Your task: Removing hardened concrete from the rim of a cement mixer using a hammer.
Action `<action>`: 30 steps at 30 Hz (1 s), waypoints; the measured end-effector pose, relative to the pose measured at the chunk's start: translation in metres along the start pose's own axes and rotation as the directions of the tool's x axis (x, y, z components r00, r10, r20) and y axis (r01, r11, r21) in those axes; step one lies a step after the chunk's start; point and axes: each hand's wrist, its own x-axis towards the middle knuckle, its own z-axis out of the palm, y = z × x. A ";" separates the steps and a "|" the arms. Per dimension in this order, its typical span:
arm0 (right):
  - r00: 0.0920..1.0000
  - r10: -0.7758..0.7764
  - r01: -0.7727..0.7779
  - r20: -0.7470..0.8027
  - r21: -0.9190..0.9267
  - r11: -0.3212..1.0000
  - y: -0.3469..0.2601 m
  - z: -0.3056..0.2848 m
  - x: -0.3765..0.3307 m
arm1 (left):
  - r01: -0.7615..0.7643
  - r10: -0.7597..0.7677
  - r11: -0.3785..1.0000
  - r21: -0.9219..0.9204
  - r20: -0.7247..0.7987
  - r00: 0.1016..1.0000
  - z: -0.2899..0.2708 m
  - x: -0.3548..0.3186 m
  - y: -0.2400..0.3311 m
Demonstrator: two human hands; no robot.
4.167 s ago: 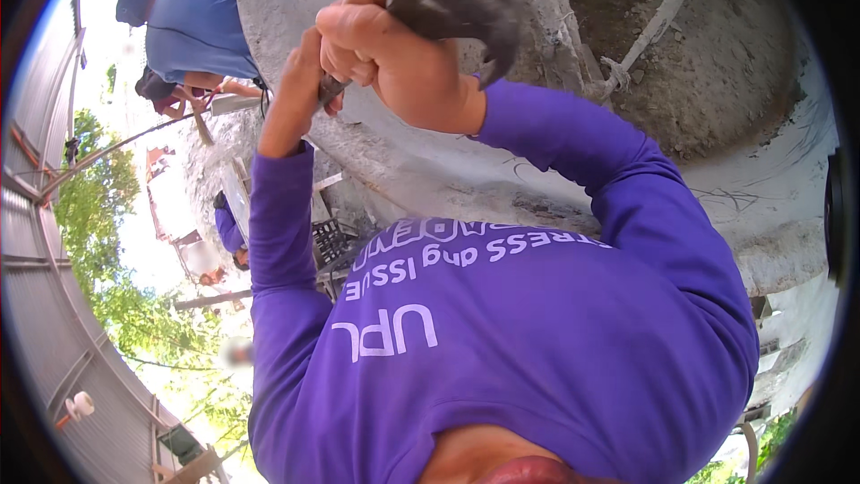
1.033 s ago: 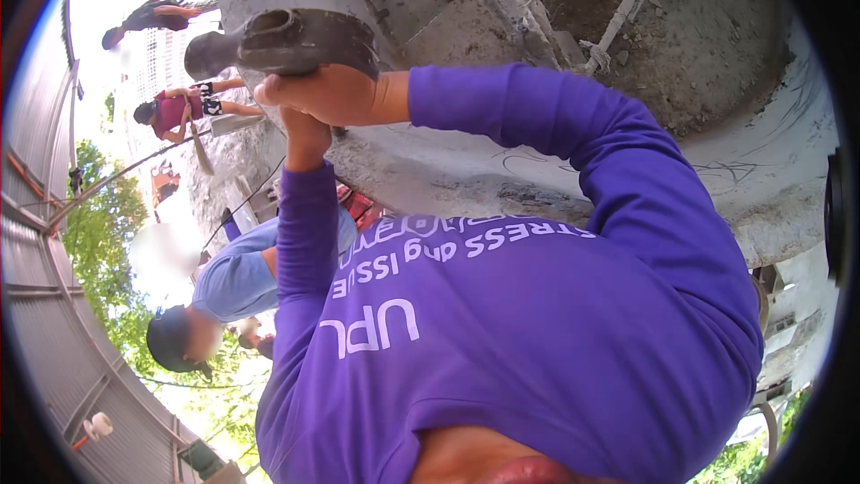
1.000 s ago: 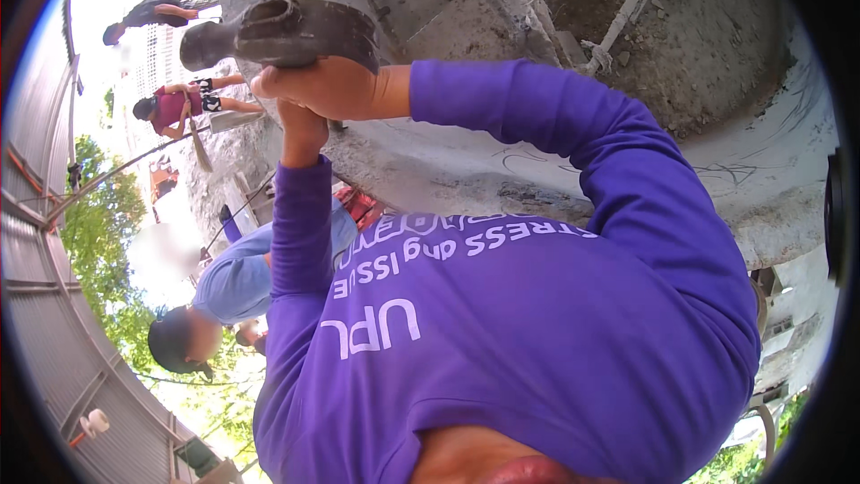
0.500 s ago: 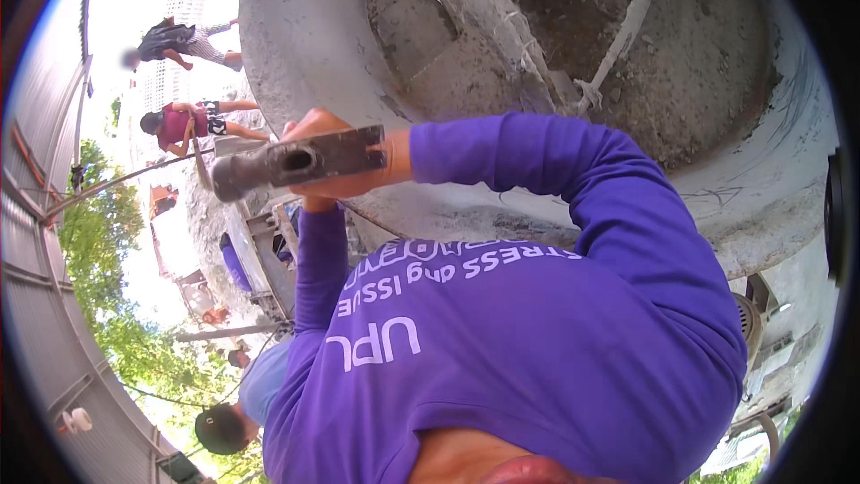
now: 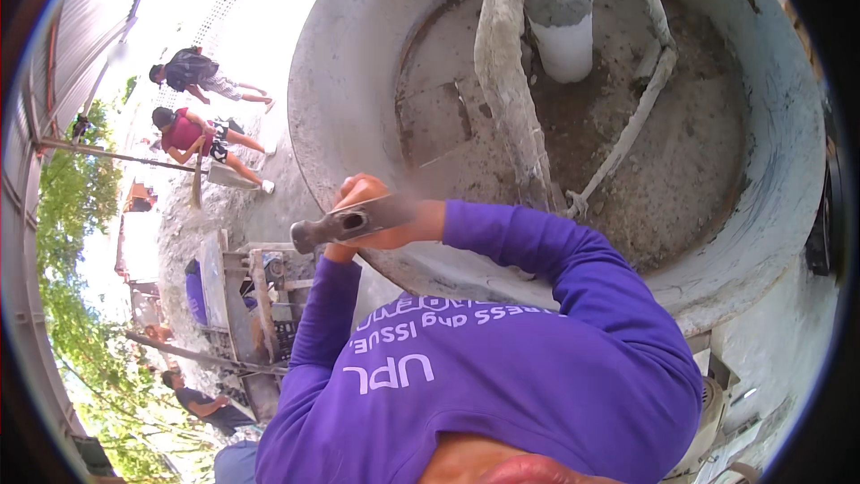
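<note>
A steel claw hammer [image 5: 330, 232] is held out in front of my chest. Its head faces up at me, with the round striking face to the left and the claw end smeared by motion on the right. My right hand [image 5: 394, 236] is closed just beneath the head. Closed fingers of my left hand [image 5: 362, 189] show past the head's far side, and its wrist comes out below. Both hands are around the handle, which they and the head hide. Close beyond them rises the rim of a large round mixing pan [image 5: 336, 81], crusted with grey cement.
Inside the pan stand cement-coated mixer arms [image 5: 506, 81] around a pale central post [image 5: 566, 49]. At left, a person in a red shirt [image 5: 184, 133] holds a long-handled tool near another in dark clothes [image 5: 186, 70]. A wooden frame [image 5: 260, 296] and another person [image 5: 202, 403] are at lower left.
The hammer and both hands have moved farther from my face, and the hammer head has tilted. My view has shifted, so more of the mixing pan shows. Both hands stay closed.
</note>
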 end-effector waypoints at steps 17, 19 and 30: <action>0.659 0.745 -0.643 -0.104 0.438 0.629 -0.098 -0.093 0.024 | 0.385 -0.392 0.920 -0.073 -0.187 0.901 -0.011 -0.007 -0.015; 0.589 0.794 -0.716 -0.150 0.357 0.599 -0.126 -0.102 0.024 | 0.308 -0.304 0.951 0.004 -0.156 0.940 -0.011 -0.009 -0.016; 0.908 0.213 -0.308 -0.361 -0.231 0.923 -0.330 -0.079 0.021 | 0.298 -0.347 0.916 0.267 0.159 0.924 -0.010 -0.009 -0.022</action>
